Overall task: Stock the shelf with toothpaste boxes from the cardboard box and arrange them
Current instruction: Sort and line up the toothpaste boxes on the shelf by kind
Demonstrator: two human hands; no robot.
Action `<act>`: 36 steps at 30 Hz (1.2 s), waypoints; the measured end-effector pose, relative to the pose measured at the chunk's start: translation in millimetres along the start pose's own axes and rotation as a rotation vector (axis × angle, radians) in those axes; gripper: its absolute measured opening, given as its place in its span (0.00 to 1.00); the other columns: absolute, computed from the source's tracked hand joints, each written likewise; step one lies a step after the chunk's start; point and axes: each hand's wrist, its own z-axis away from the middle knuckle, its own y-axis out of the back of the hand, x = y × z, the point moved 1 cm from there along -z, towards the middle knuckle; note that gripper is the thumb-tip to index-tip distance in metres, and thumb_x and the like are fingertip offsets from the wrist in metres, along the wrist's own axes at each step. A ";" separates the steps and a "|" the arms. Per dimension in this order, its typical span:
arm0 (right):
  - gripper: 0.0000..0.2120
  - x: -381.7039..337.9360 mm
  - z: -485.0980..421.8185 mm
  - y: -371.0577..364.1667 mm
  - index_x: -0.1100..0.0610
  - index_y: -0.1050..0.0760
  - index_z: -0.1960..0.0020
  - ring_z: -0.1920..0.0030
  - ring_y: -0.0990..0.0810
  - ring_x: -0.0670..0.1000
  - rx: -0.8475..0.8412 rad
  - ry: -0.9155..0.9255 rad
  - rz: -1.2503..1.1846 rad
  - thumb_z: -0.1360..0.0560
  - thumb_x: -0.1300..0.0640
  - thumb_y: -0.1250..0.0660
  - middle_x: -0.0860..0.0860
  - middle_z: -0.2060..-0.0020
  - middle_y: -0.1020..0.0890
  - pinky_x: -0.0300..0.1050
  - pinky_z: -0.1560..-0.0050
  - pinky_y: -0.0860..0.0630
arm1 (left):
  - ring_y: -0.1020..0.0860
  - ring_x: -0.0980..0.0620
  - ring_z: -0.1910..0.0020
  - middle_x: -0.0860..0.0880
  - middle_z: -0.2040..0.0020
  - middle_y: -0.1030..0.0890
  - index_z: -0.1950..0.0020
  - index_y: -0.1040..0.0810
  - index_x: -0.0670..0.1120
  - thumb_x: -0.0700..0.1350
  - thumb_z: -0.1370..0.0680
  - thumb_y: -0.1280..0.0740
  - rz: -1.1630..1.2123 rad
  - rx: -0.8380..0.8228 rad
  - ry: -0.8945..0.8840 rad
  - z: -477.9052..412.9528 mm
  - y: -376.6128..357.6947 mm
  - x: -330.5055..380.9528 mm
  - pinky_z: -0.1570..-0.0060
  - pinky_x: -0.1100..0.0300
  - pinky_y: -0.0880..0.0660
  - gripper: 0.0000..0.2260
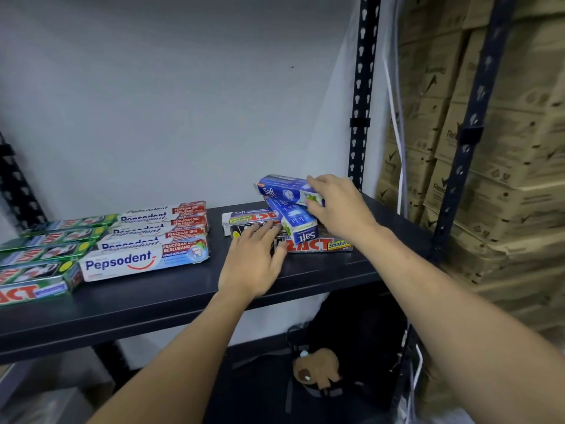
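Note:
On the dark shelf (171, 298) a loose pile of toothpaste boxes lies at the right. My right hand (339, 206) grips the end of a blue Safi box (282, 188) that is raised over the pile. A second blue Safi box (295, 223) leans beneath it. My left hand (255, 261) rests with straight fingers on a black Zact Smokers box (312, 244). Another Zact box (247, 223) lies behind it. White Pepsodent boxes (143, 260) sit in a neat row at centre left, green Zact boxes (36, 270) further left.
Black perforated uprights (362, 96) frame the shelf at right. Beyond them stand stacked brown cartons (504, 154). Under the shelf sits a black backpack (351, 338) with a brown plush charm (318, 368). The wall behind is grey.

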 end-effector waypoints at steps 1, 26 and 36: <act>0.25 4.7 3.3 2.4 0.57 0.34 0.25 0.36 0.30 0.58 0.022 0.008 0.016 0.19 0.50 0.38 0.53 0.32 0.26 0.53 0.38 0.30 | 0.41 0.49 0.23 0.54 0.22 0.36 0.23 0.36 0.52 0.59 0.17 0.49 0.006 -0.001 0.001 0.1 -0.1 -0.5 0.27 0.47 0.40 0.24; 0.35 87.9 86.4 -11.2 0.55 0.35 0.25 0.38 0.23 0.58 0.256 -0.660 -0.041 0.28 0.51 0.25 0.56 0.36 0.22 0.53 0.42 0.23 | 0.38 0.48 0.25 0.52 0.24 0.33 0.23 0.34 0.51 0.57 0.17 0.46 0.077 0.008 0.007 2.2 2.0 -1.3 0.28 0.49 0.38 0.23; 0.41 80.4 100.7 -27.0 0.50 0.38 0.25 0.37 0.25 0.53 0.524 -0.854 -0.358 0.32 0.51 0.22 0.50 0.41 0.18 0.49 0.38 0.28 | 0.38 0.48 0.25 0.52 0.24 0.33 0.23 0.34 0.51 0.57 0.17 0.46 0.095 0.005 0.012 1.4 1.7 -1.8 0.28 0.48 0.37 0.23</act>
